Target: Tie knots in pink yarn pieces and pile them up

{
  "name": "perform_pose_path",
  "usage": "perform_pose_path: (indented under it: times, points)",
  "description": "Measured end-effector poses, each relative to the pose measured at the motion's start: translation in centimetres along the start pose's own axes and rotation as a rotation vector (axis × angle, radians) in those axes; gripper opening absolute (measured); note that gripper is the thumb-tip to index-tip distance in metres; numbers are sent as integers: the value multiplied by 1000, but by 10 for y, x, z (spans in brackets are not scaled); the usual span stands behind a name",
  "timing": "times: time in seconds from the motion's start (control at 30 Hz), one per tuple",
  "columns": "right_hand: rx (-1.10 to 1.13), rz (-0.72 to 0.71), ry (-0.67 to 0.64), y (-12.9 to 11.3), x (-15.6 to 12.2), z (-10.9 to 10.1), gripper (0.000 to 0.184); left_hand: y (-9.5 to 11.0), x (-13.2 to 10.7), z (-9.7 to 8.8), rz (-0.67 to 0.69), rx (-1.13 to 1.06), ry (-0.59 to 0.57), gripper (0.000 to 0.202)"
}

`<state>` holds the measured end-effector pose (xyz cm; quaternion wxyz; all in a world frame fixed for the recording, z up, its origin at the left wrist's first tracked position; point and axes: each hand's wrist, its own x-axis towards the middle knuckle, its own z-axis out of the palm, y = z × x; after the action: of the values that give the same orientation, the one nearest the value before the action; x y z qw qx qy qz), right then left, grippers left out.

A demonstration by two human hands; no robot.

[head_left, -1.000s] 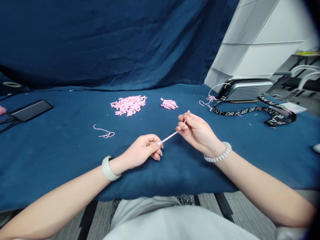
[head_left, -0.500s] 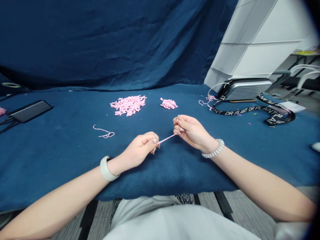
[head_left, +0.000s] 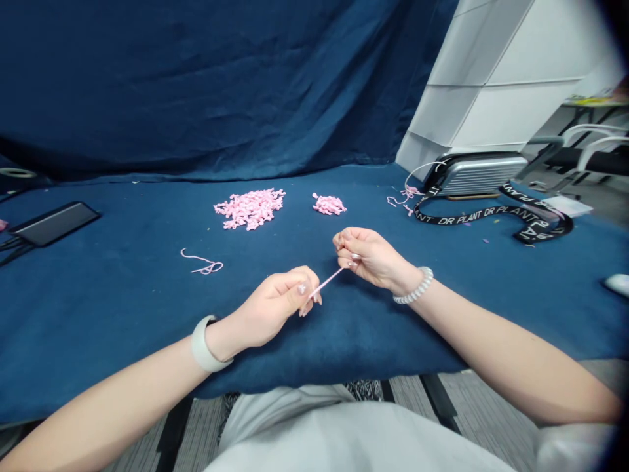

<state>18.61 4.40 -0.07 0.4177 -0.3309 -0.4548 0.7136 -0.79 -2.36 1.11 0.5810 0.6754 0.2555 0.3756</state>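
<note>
A short length of pink yarn (head_left: 328, 280) is stretched taut between my two hands above the blue cloth. My left hand (head_left: 282, 300) pinches its lower end between thumb and fingers. Higher and to the right, my right hand (head_left: 371, 257) grips the other end with curled fingers; what lies inside that grip is hidden. Beyond the hands is a large pile of small pink knotted yarn pieces (head_left: 251, 208), with a smaller pile of pink pieces (head_left: 329, 204) to its right. A loose pink strand (head_left: 204, 265) lies curled on the cloth, left of my hands.
A black power bank or phone-like device (head_left: 56, 223) with cables lies at the left. At the right rear stands a silver ribbed case (head_left: 484, 174), with a black lettered strap (head_left: 462, 220) and a pink yarn tangle (head_left: 409, 194) near it. Blue cloth (head_left: 122, 275) covers the table.
My left hand has moved slightly down, and the yarn between the hands slants more steeply. Both hands keep their grip. The whole view has shifted a little.
</note>
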Motion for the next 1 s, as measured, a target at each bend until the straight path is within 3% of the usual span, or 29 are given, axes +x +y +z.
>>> perform_pose_path:
  times: [0.1, 0.17, 0.27, 0.37, 0.43, 0.63, 0.8, 1.0]
  points:
    - [14, 53, -12, 9, 4, 4, 40, -4, 1, -5, 57, 221, 63, 42]
    - [13, 109, -24, 16, 6, 7, 42, -8, 2, -7, 72, 241, 154, 42]
    - [-17, 161, -42, 23, 6, 13, 43, -15, 3, -7, 39, 18, 263, 37]
    - [-30, 174, -63, 27, 3, 19, 43, -17, 6, -3, -47, -338, 245, 26]
    - [-45, 187, -69, 28, 1, 21, 44, -17, 7, -1, -98, -460, 237, 18]
    - [-61, 191, -42, 31, -1, 22, 42, -16, 11, -7, -202, -525, 372, 12]
    - [-30, 146, -1, 29, -2, 19, 44, -13, 12, -11, -278, -556, 473, 44]
    - [-13, 50, 75, 23, -5, 20, 44, -16, 11, -12, -335, -554, 437, 14]
